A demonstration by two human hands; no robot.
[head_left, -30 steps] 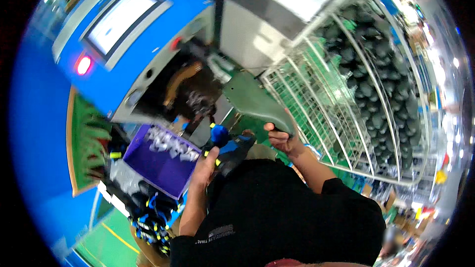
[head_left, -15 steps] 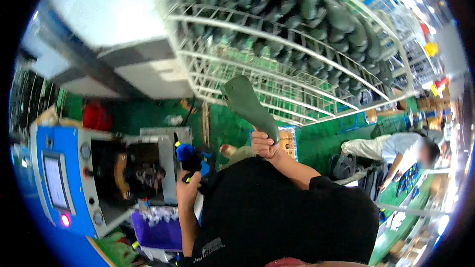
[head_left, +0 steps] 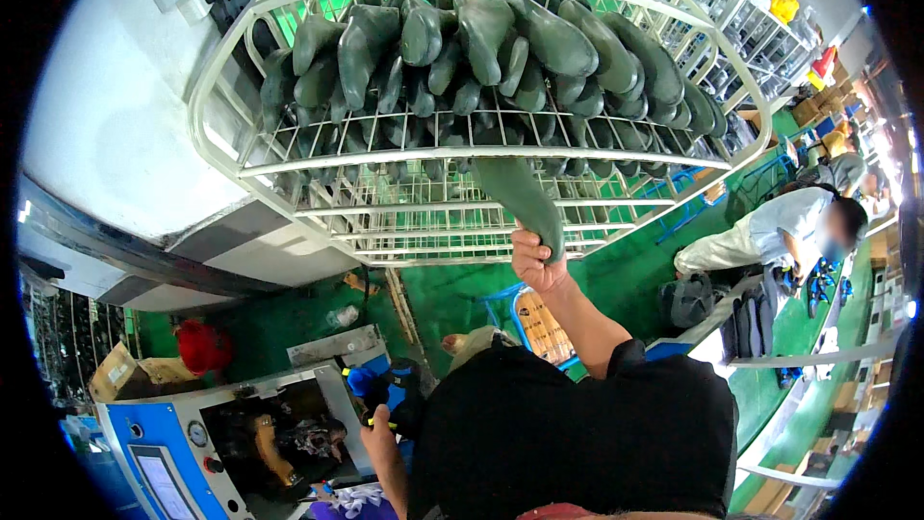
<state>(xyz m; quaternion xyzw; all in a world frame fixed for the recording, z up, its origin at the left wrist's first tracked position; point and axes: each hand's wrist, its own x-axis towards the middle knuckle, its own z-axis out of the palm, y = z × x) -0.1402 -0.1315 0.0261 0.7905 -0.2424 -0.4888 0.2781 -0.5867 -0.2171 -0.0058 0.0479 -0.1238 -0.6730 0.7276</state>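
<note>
My right hand (head_left: 539, 265) is wrapped round the narrow end of a dark green shoe last (head_left: 522, 196). The last's far end reaches the front of a white wire rack (head_left: 481, 151), passing just under its upper rail. Many similar green lasts (head_left: 553, 34) fill the top of this rack. Lower left, my left hand (head_left: 378, 427) has its fingers closed on a black-and-blue sandal (head_left: 366, 383) with yellow tabs, beside the machine. My arm and shirt partly hide the sandal, so its full shape cannot be seen.
A blue machine (head_left: 144, 424) with a screen and an open cavity stands at lower left, a red container (head_left: 202, 347) behind it. A blue-framed stool (head_left: 541, 325) sits below the rack. On the right a person (head_left: 770, 231) bends over a green bench (head_left: 770, 414).
My view has shifted toward the rack, which now shows more fully. My right hand has carried the last up against the rack's front. The left hand still holds the sandal.
</note>
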